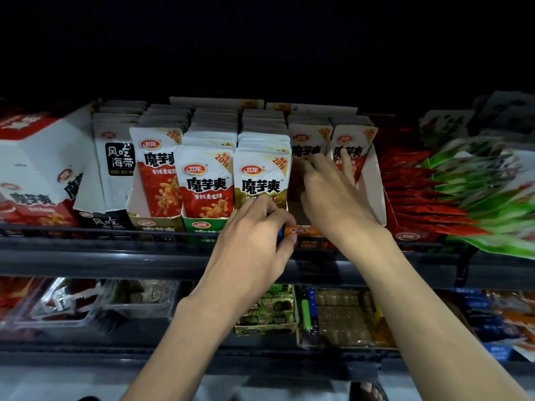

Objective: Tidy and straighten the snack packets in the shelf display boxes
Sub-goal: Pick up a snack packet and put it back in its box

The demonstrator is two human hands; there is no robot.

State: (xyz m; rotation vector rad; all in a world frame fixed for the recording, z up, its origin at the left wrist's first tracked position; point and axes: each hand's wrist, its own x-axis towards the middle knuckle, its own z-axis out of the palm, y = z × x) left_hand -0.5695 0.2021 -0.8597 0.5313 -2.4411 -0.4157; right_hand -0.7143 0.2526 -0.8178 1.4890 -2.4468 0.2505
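White snack packets stand in rows inside open display boxes on the upper shelf. My left hand curls its fingers over the front edge of the green display box, just below the olive-labelled front packet. My right hand reaches into the orange display box, fingers spread and fairly straight against two upright orange-labelled packets set far back in it. The front half of that box shows bare cardboard. A red-labelled packet fronts the row to the left.
A black wire rail runs along the shelf front. A tilted white and red carton leans at the left. Loose red and green sachets pile up at the right. The lower shelf holds trays of other snacks.
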